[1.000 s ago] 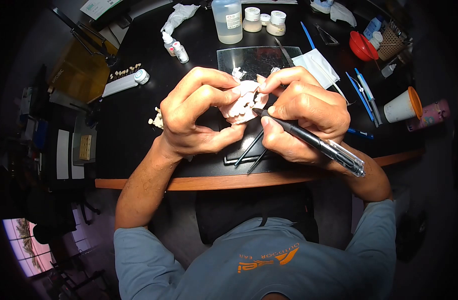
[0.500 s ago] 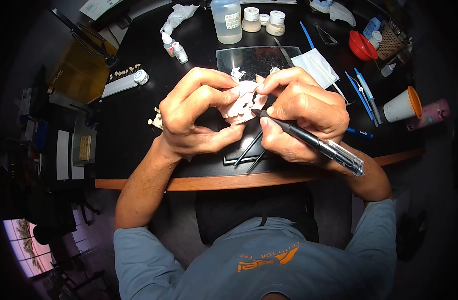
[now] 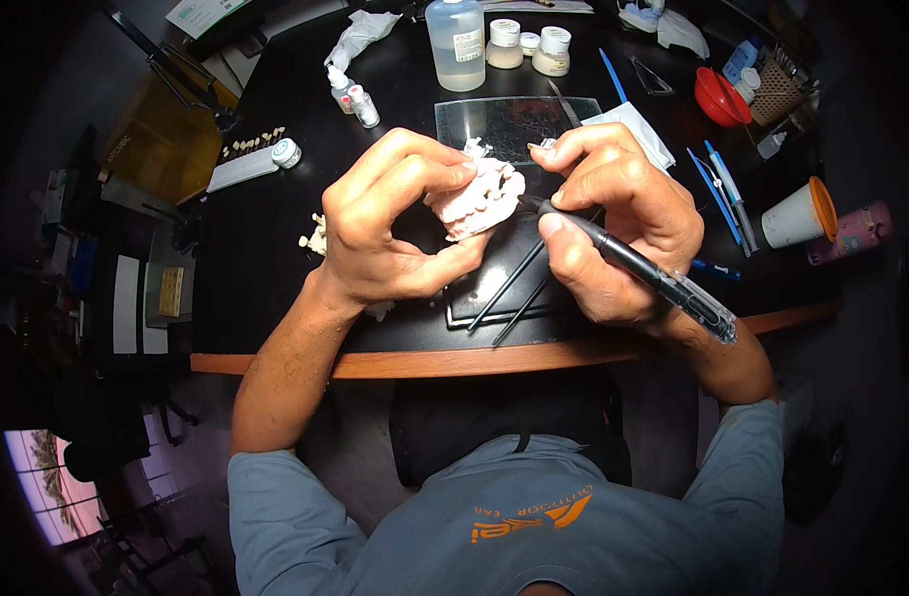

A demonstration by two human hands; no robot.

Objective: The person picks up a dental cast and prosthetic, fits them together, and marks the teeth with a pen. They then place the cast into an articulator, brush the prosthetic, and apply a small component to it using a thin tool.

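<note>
My left hand grips a pale pink dental model between thumb and fingers, holding it up over the desk. Tooth shapes and gaps show along its surface. A black pen with a clear end is pinched in my right hand, its tip pointing left, close beside the model's right edge. My right index finger is raised above the pen. Beneath the hands are a dark tray and two thin dark rods. More pale model pieces lie left of my left wrist.
Behind my hands lies a glass plate, with a large bottle and small jars beyond. Two dropper bottles and a white tooth holder stand left. On the right are a red bowl, blue-handled tools and a cup.
My right hand has drawn back to the right, taking the pen tip and fingers off the dental model. The model has turned slightly in my left hand.
</note>
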